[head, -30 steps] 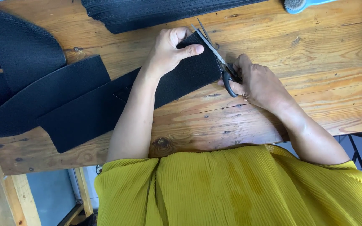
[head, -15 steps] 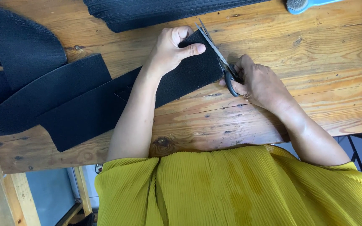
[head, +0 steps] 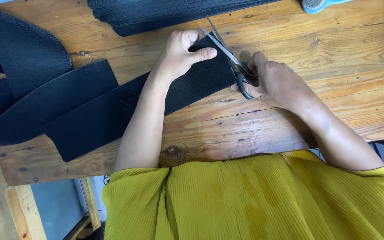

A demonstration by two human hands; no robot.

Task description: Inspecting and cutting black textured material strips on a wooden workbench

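since a second ago little has shifted: blades sit at the same far end of the strip, hands hardly moved. head view: left hand point(head: 181, 53) presses the black fabric strip point(head: 112, 109) flat on the wooden table point(head: 334, 58); right hand point(head: 274, 80) is closed round the scissors point(head: 230, 55), blades slightly parted at the strip's end. judged mid-cut; closing the blades needs the strip kept taut. strip lies left of the scissors.

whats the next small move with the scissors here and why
Probably close the black-handled scissors in the right hand: the blades stand open across the end of the wide black textured strip, which the left hand presses flat on the wooden table.
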